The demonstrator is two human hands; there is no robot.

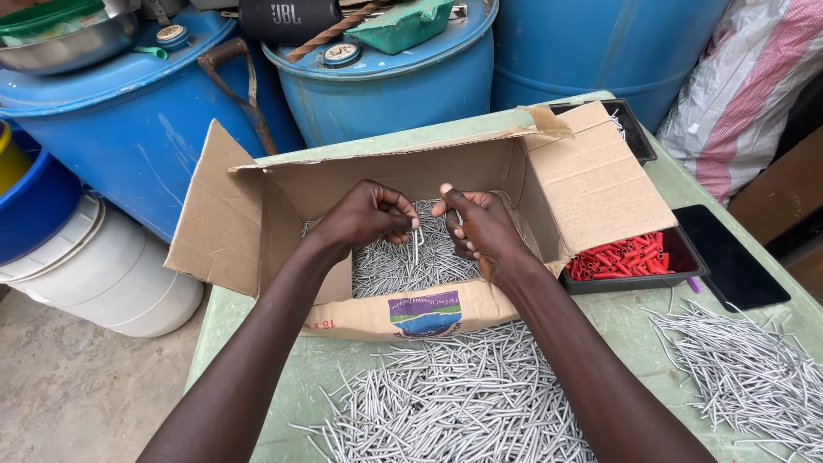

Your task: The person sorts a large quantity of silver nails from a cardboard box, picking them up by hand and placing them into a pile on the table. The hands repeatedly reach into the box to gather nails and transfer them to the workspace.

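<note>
Left hand point(370, 216) pinches a bent metal pin point(417, 249) over the cardboard box point(257, 214), centre frame; right hand point(483, 227) curled, grip unclear. Box part-filled (big pin pile point(463, 403) at 6 o'clock remains).

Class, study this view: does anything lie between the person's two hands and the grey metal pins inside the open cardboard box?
Nothing visible does. The left hand and right hand are both inside the cardboard box, directly over the metal pins. The left hand already pinches one pin; the flaps are folded outward.
</note>
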